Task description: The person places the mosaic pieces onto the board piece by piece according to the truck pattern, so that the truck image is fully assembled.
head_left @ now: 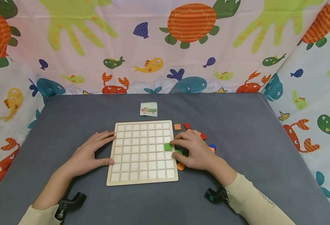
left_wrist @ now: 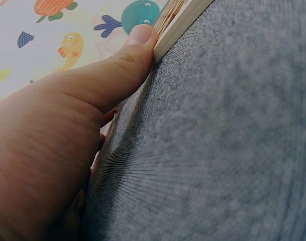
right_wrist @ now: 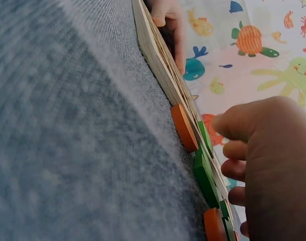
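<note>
Green tile (head_left: pixel 167 147); beige board (head_left: pixel 135 158); white animal-print curtain (head_left: pixel 153 15).

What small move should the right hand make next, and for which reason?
The right hand should probably take the green piece just right of the board and set it beside the green tile in the grid: the card shows a green band, yet only one green tile is visible on the board.

Txt (head_left: pixel 267 199) on R sleeve (head_left: pixel 254 204) too blurred to read
</note>
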`<state>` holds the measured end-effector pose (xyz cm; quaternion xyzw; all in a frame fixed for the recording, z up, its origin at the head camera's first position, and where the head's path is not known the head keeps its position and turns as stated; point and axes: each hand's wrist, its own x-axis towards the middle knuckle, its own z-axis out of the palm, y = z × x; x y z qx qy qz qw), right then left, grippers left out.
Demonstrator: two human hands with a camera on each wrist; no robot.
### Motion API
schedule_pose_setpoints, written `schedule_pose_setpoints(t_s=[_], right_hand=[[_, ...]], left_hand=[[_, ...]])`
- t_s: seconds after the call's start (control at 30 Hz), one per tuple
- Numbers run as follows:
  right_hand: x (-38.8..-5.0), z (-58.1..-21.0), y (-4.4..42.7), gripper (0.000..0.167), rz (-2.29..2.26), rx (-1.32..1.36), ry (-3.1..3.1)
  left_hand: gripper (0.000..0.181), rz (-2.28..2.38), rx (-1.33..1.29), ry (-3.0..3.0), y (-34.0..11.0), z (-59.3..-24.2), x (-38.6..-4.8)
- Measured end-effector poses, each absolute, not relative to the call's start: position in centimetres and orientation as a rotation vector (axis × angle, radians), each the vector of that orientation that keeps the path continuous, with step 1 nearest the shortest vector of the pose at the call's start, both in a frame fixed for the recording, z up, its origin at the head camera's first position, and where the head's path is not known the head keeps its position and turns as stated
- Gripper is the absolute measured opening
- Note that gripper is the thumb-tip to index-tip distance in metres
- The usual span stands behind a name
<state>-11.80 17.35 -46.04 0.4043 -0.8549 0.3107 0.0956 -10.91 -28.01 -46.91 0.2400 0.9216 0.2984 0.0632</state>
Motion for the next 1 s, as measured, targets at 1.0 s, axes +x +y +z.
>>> schedule_pose_setpoints(t_s=[1.0], right_hand=[[-11.7,-46.4,18.9,0.027,0.761,1.259,-2.513]], left_hand=[[0.097,0.903,0.742,2.797,-28.2,-46.9,-11.0]])
